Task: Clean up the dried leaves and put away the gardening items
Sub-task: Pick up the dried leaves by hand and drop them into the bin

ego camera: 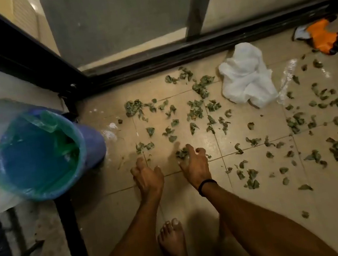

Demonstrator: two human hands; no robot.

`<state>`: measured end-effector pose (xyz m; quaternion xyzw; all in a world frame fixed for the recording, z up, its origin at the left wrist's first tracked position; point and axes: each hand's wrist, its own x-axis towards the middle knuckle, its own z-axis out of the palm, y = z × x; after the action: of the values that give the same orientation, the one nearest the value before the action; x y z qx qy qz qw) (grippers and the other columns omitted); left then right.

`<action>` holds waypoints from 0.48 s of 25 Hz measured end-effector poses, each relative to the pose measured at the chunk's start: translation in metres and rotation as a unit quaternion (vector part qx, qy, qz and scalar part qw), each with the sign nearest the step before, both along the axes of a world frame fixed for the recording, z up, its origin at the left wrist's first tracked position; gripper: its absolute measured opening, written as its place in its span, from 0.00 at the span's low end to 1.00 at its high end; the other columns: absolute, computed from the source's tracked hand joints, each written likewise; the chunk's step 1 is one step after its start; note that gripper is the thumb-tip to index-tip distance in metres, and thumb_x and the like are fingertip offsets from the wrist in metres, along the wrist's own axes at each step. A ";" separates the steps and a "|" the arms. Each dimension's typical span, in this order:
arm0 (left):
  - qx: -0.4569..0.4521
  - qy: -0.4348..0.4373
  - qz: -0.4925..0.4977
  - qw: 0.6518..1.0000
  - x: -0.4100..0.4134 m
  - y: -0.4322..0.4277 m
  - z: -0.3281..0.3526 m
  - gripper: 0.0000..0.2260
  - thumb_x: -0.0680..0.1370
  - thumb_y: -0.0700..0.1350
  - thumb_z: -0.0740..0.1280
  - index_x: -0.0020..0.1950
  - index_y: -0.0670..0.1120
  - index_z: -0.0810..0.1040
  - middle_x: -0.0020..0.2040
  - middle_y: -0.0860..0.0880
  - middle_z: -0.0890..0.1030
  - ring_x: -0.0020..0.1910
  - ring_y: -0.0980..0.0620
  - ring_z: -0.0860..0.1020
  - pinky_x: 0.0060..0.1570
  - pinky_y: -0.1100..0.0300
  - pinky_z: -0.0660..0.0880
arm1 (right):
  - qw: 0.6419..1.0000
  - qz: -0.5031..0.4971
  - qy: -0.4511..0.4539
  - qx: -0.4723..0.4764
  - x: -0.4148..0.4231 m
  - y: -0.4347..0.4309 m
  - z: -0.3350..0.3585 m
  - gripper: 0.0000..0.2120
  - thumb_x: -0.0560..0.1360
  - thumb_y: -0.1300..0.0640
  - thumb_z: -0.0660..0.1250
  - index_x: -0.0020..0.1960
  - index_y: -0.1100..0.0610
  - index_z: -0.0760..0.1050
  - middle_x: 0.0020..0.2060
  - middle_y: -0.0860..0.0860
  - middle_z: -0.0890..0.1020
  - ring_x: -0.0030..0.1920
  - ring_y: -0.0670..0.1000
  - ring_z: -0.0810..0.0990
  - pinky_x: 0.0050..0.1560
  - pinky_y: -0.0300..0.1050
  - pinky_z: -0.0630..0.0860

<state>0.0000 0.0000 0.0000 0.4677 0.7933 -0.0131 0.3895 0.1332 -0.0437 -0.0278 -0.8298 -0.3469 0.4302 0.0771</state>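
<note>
Looking down at a tiled floor (114, 205) strewn with dried leaves (194, 109), most spreading to the right. The right hand (193, 165), with a black band (206, 185) at the wrist, reaches down, its fingers curled round a small clump of leaves (181, 153) lying on the floor at the fingertips. The left hand (147, 176) is just beside it, fingers loosely bent toward the tiles with nothing seen in them. A blue bin (94, 141) with a green liner stands to the left, near the left hand. A crumpled white bag (244, 76) and orange gloves (323, 37) lie far right, near the door track. A bare foot (172, 240) shows below.
</note>
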 end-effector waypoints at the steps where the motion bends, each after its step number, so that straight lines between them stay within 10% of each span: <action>1: 0.011 -0.002 0.004 1.000 -0.002 0.003 -0.020 0.30 0.78 0.45 0.70 0.78 0.43 0.61 0.71 0.38 0.66 0.67 0.38 0.69 0.65 0.51 0.69 | 1.000 0.021 -0.015 0.015 -0.004 0.001 -0.021 0.29 0.77 0.51 0.69 0.75 0.50 0.62 0.68 0.61 0.63 0.63 0.61 0.71 0.64 0.52 0.73; 7: 0.117 0.029 -0.051 0.991 -0.025 0.023 -0.138 0.39 0.76 0.60 0.68 0.79 0.49 0.53 0.71 0.42 0.61 0.66 0.40 0.68 0.63 0.44 0.73 | 0.979 0.167 -0.057 0.104 -0.010 -0.003 -0.104 0.24 0.78 0.52 0.68 0.70 0.48 0.64 0.61 0.55 0.66 0.55 0.54 0.70 0.55 0.47 0.77; 12: 0.315 0.100 -0.117 0.936 -0.037 0.010 -0.191 0.31 0.77 0.62 0.66 0.73 0.43 0.69 0.66 0.37 0.68 0.61 0.38 0.70 0.59 0.44 0.74 | 0.962 0.177 -0.067 0.197 -0.005 -0.012 -0.131 0.22 0.76 0.54 0.70 0.68 0.51 0.70 0.61 0.55 0.69 0.57 0.52 0.70 0.50 0.30 0.67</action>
<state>-0.0367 0.0101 -0.1913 0.6524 0.7312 0.1453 0.1366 0.1282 -0.0557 -0.1585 -0.7506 -0.5704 0.3036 0.1379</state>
